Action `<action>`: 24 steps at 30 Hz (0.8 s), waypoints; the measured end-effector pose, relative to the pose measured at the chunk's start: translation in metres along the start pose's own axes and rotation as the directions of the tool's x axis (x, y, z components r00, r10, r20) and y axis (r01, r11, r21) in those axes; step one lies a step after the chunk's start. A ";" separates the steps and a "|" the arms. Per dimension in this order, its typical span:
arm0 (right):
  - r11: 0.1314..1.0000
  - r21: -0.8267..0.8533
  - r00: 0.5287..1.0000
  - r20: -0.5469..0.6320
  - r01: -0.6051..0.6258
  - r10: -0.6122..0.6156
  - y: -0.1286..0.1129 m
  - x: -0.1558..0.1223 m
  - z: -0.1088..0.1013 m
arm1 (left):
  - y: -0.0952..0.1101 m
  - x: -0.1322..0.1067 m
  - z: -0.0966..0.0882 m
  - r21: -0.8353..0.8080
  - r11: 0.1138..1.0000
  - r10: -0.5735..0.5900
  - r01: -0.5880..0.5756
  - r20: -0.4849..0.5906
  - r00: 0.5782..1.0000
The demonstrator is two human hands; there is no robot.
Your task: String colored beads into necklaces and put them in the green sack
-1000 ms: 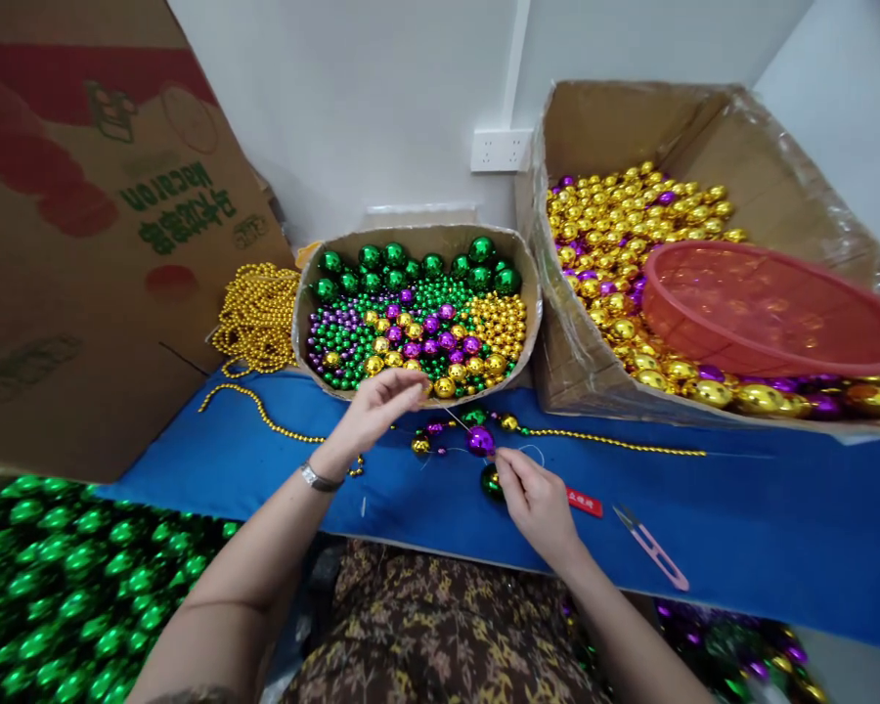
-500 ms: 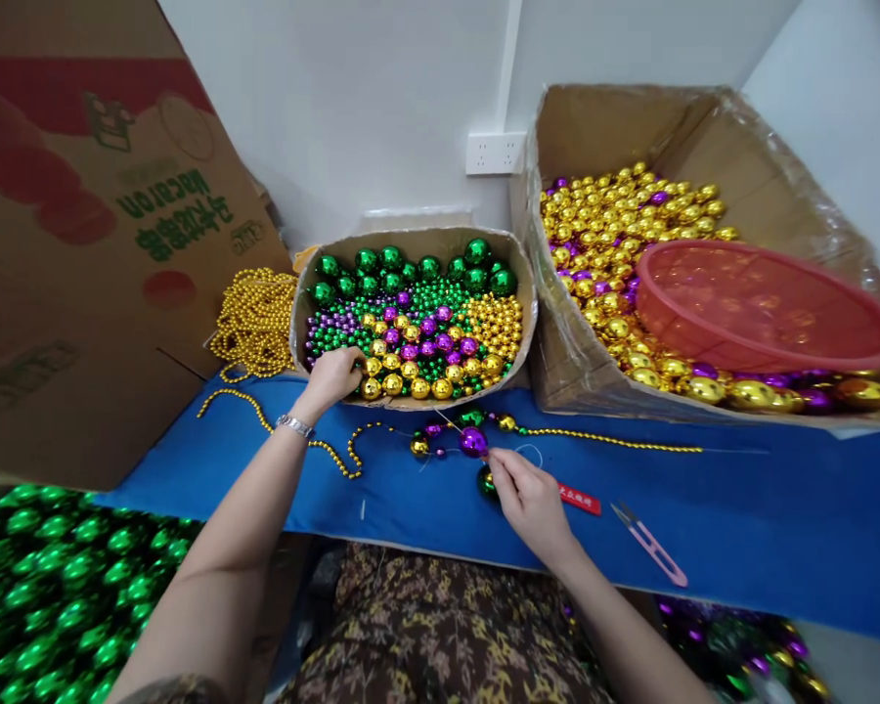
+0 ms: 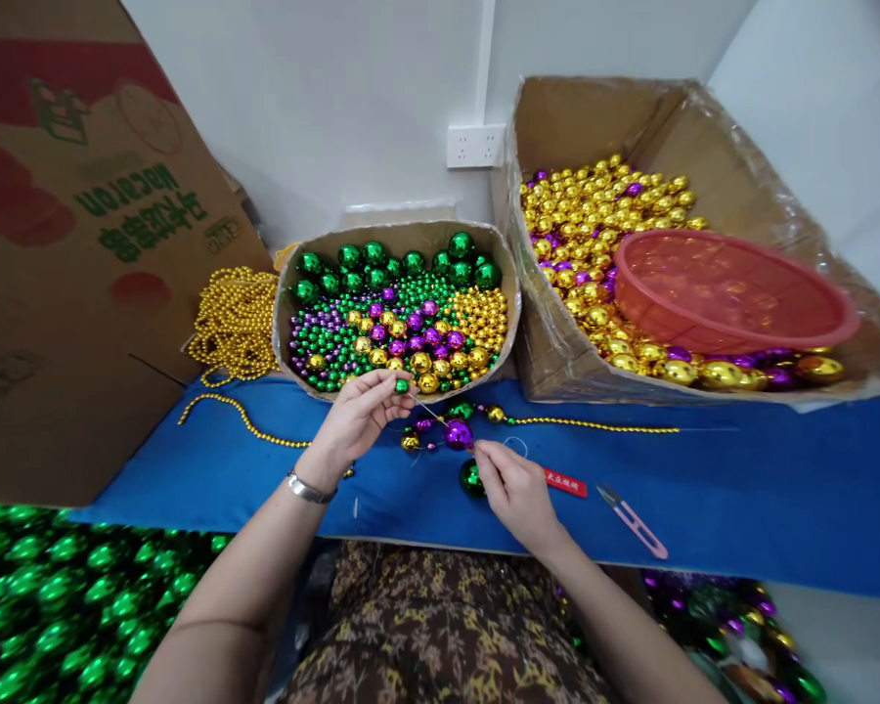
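Head view: pinches a green bead (image 3: 401, 387) in the left hand (image 3: 356, 416) near the bead box (image 3: 396, 233) and something hidden (cannot tell what) in the right hand (image 3: 517, 492) beside a purple ball (image 3: 459, 434), seemingly mid-threading, likely needing thin strand (image 3: 429, 409) and bead aligned.

Large cardboard carton (image 3: 80, 284), left: green "Macaron", printing inverted; line of green Chinese characters beside it, also upside down. Small green emblem too blurred to read. Red strip (image 3: 566, 483) on table: white Chinese characters, apparently starting 大众, remainder unclear.
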State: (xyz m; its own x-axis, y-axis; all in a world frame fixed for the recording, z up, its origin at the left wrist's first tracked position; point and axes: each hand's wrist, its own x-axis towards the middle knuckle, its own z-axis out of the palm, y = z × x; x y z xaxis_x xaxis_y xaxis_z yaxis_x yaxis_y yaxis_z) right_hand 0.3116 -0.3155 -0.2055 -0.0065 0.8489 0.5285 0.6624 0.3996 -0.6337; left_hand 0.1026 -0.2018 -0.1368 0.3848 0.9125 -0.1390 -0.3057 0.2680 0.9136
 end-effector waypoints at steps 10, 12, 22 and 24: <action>0.999 -0.030 1.000 -0.012 0.022 -0.022 0.002 0.001 0.001 | -0.008 -0.009 0.008 0.202 0.975 0.080 -0.089 0.049 0.996; 0.999 -0.032 1.000 -0.016 0.014 -0.015 0.002 0.001 0.001 | -0.001 -0.006 0.003 0.440 0.879 0.151 -0.185 0.112 0.982; 1.000 -0.014 1.000 -0.015 -0.001 0.000 0.003 0.000 0.001 | 0.054 0.065 -0.102 0.995 -0.046 0.355 0.087 -0.065 0.933; 1.000 -0.014 1.000 -0.011 -0.003 0.003 0.003 -0.001 0.002 | 0.055 0.069 -0.110 0.997 -0.003 0.345 0.077 -0.071 0.936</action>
State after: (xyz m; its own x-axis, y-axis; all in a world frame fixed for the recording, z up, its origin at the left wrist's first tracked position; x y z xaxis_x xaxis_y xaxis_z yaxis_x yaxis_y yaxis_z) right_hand 0.3118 -0.3140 -0.2090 0.0036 0.8463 0.5327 0.6727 0.3921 -0.6274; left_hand 0.0165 -0.0902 -0.1382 0.1925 0.9685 0.1579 0.8989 -0.2386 0.3675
